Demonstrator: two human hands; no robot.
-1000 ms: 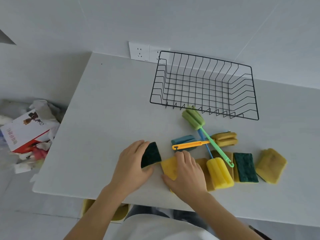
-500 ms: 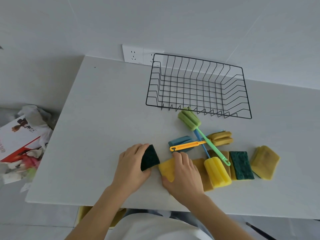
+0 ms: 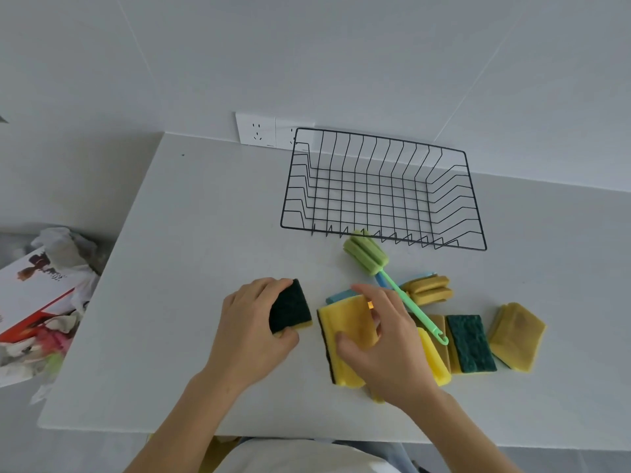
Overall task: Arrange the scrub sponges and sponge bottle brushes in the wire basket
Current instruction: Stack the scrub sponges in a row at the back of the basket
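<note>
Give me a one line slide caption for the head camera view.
Each hand holds a sponge on the table; the wire basket behind is empty.

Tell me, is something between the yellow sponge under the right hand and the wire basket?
Yes. The green bottle brush lies just before the wire basket near rim, beyond the yellow sponge. Lifted over the brush, nothing visible blocks it; the basket is empty.
</note>
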